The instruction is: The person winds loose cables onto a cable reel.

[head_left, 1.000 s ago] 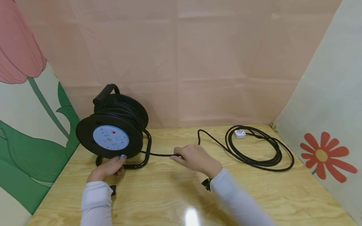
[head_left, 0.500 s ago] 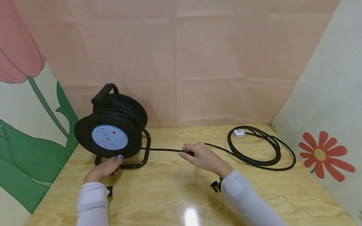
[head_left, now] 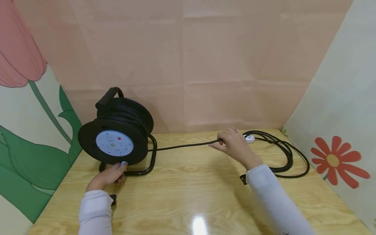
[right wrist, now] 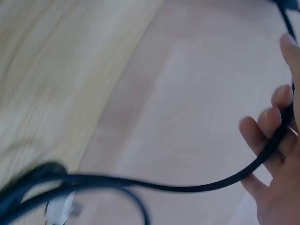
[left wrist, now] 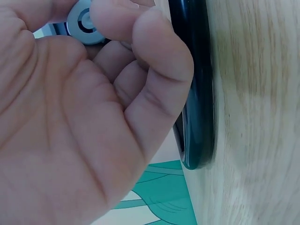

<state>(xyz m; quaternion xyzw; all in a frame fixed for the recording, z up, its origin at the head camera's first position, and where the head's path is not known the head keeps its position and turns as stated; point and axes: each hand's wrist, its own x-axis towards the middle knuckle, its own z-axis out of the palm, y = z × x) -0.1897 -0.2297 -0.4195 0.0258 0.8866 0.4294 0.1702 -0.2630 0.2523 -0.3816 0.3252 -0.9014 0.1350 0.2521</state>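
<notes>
The left hand (head_left: 107,176) is tightly gripping a pale-blue knob (head_left: 124,163) at five o'clock on the black reel (head_left: 117,125), which is standing on the table (head_left: 176,189). At the reel's three o'clock, the right hand (head_left: 237,147) is narrowly pinching its cord (head_left: 185,145). A white plug (head_left: 250,139) is lying at that hand's two o'clock.

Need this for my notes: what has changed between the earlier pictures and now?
The right hand, holding the black cable, has moved right and farther back, lengthening the stretch to the reel; it now covers part of the coil. The left hand stays pinching the pale knob; the reel stays put.
</notes>
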